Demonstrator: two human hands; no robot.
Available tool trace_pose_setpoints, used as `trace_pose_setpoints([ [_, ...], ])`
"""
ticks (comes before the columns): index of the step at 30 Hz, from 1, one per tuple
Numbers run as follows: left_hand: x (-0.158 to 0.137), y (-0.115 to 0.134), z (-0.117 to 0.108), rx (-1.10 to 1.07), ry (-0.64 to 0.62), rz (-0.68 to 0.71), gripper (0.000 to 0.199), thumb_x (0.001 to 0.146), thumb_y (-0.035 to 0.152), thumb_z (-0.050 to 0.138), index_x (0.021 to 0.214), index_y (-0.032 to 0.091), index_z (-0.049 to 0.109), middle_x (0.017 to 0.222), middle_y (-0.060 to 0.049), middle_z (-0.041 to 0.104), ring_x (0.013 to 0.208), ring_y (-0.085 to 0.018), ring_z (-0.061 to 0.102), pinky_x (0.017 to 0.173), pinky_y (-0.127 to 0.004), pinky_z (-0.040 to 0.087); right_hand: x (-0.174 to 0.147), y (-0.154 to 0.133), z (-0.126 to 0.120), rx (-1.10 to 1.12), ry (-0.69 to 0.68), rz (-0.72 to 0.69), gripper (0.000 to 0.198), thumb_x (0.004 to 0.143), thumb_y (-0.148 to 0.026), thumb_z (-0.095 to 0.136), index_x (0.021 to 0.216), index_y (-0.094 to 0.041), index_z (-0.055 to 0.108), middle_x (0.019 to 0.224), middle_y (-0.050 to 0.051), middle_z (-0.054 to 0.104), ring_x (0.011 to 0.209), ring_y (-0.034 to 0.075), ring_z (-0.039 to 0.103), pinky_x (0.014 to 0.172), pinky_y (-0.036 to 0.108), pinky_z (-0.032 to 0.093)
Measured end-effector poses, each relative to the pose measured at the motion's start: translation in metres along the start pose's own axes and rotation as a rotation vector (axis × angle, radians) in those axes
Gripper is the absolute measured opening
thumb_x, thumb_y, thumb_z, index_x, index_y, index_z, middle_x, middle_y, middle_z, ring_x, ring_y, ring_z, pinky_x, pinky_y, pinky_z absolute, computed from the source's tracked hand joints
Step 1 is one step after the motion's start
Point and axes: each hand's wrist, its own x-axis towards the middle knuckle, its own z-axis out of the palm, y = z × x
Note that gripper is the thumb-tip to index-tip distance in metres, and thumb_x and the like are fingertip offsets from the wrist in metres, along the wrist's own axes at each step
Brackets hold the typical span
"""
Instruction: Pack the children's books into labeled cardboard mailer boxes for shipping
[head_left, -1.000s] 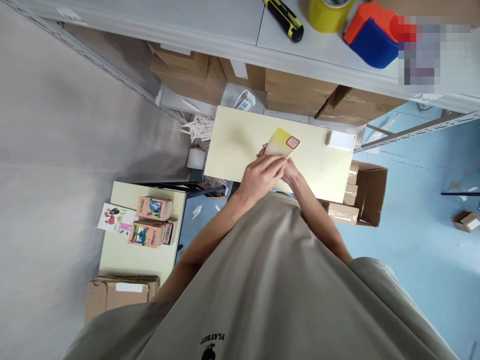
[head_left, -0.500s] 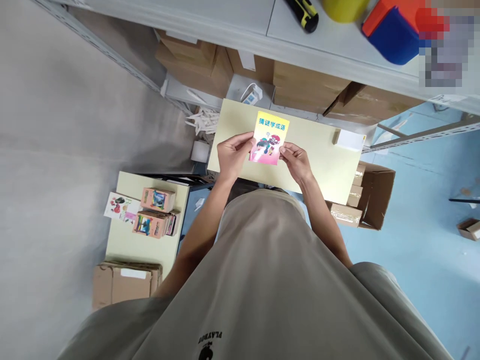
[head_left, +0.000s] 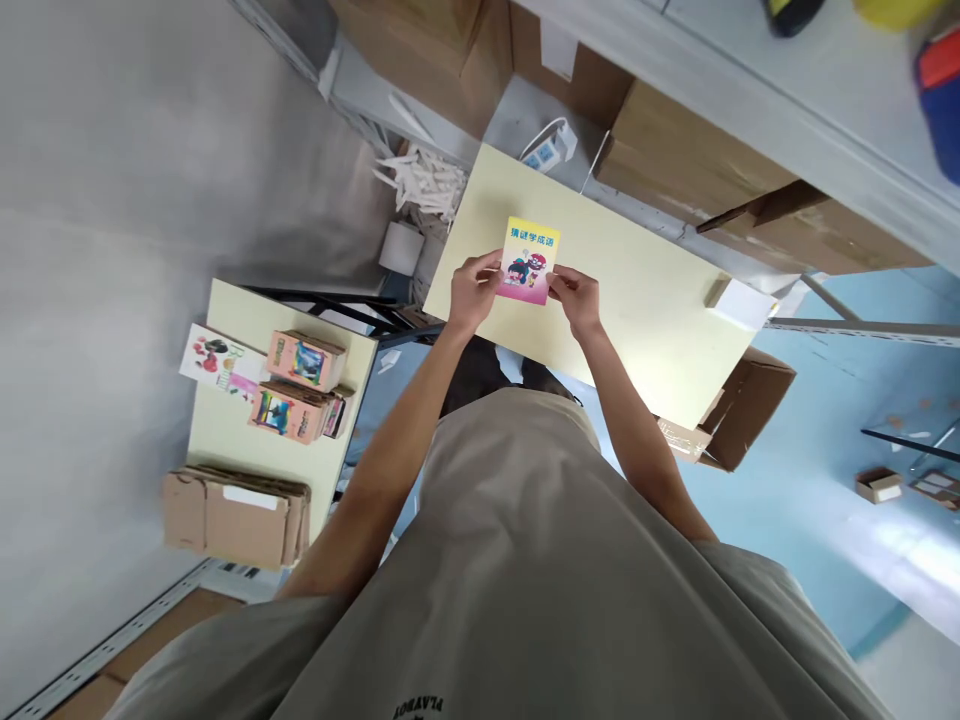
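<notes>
Between my hands is a small booklet (head_left: 529, 262) with a yellow and pink cover, blue Chinese lettering and cartoon figures. My left hand (head_left: 475, 293) pinches its left edge, thumb on the cover. The right edge is pinched by my right hand (head_left: 576, 298) in the same way. The cover faces up at me, upright to my view, above the pale yellow table (head_left: 622, 250). Whether the booklet touches the tabletop I cannot tell.
A white box (head_left: 741, 303) lies at the table's right end. Behind stand a power strip (head_left: 546, 152) and cardboard boxes (head_left: 690, 150) under a shelf. On a side table (head_left: 206, 425) at left are stacked books (head_left: 304, 360) and flattened cartons (head_left: 232, 515). An open carton (head_left: 750, 410) sits lower right.
My view has turned and shifted, so the table looks more tilted and the shelf has slid up and right. Both hands still hold the booklet, which appears slightly smaller.
</notes>
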Motion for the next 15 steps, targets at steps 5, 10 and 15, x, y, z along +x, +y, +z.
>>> trace_pose_setpoints([
  [5,0.062,-0.053,-0.004,0.022,0.023,-0.006,0.029,0.093,0.037,0.088,0.118,0.024,0.093,0.127,-0.015,0.089,0.108,-0.029,0.085,0.101,-0.040,0.070,0.067,0.028,0.035,-0.135,0.028,-0.014,0.051,0.078,-0.071,0.099,0.104,-0.030,0.085,0.104,0.004,0.082,0.104,0.023,0.081,0.106,0.047,0.075],
  [10,0.112,-0.081,0.000,0.050,-0.049,-0.129,0.038,0.096,0.039,0.092,0.128,0.019,0.089,0.142,-0.019,0.087,0.120,-0.035,0.086,0.114,-0.047,0.068,0.110,0.031,0.056,-0.315,0.174,0.067,0.035,0.091,-0.048,0.091,0.116,-0.023,0.086,0.116,0.009,0.086,0.111,0.025,0.085,0.108,0.045,0.074],
  [15,0.129,-0.092,-0.053,0.143,-0.049,-0.333,0.033,0.110,0.026,0.078,0.141,0.020,0.084,0.155,-0.015,0.083,0.140,-0.031,0.082,0.128,-0.042,0.062,0.121,0.018,0.073,-0.736,0.292,0.053,0.039,0.109,-0.042,0.074,0.139,-0.019,0.083,0.133,0.014,0.086,0.122,0.025,0.085,0.105,0.045,0.074],
])
